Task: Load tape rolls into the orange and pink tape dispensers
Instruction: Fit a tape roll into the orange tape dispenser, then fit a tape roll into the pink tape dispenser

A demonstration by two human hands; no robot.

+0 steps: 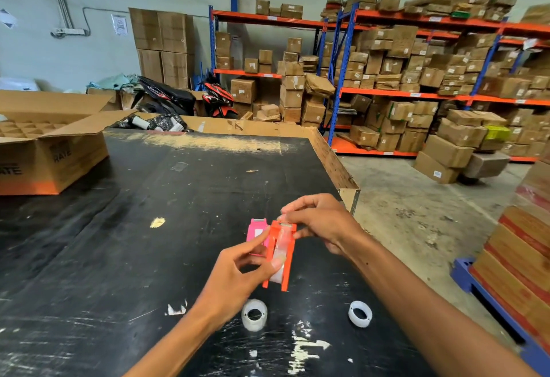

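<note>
Near table's (208,174) right edge: orange plastic tape dispenser (281,257) already holding clear roll | left hand (238,275) gripping its side | right hand (321,224) pinching tape end at cutter | pink plastic tape dispenser (256,235) behind, apparently unloaded | two clear tape rolls (254,314) waiting toward near edge

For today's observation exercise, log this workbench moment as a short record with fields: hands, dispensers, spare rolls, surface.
left hand: steadies the orange dispenser, thumb on its tape roll
right hand: pinches the tape end at the dispenser's far end
pink dispenser: behind the orange one; contents not visible
spare rolls: two, tape roll and another, lying nearer the person
surface: black table, scuffed
</note>
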